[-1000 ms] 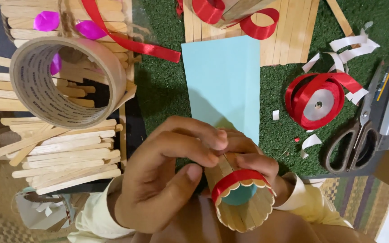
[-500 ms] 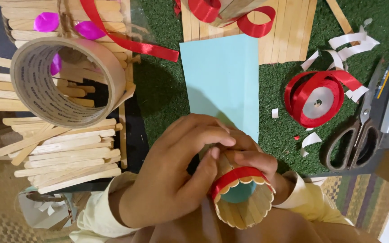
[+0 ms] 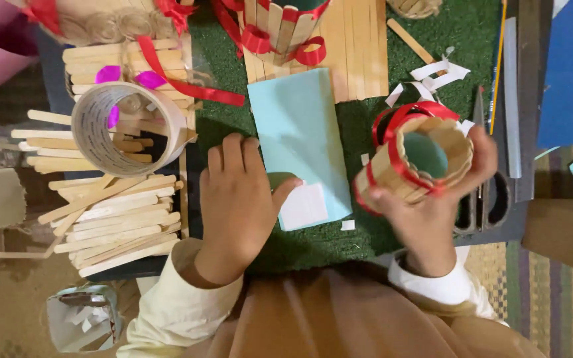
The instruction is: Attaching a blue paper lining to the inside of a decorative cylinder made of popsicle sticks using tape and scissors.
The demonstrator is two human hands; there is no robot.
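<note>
My right hand (image 3: 432, 219) grips a small round cup of wooden sticks (image 3: 426, 162) with a red ribbon around its rim and a light blue lining, held up at the right over the green mat (image 3: 227, 119). My left hand (image 3: 237, 202) rests palm down on the mat, fingers apart, its thumb touching the lower edge of a light blue paper sheet (image 3: 296, 132). A small white square piece (image 3: 303, 205) lies beside that thumb.
A large tape roll (image 3: 124, 129) sits on a pile of wooden sticks (image 3: 111, 219) at the left. Red ribbon (image 3: 187, 86) and a stick panel (image 3: 339, 50) lie at the top. Scissors (image 3: 485, 192) and white paper scraps (image 3: 432, 76) lie at the right.
My hands have parted. The right hand carried the stick cup up and to the right. The left hand let go and dropped flat onto the mat beside the blue sheet.
</note>
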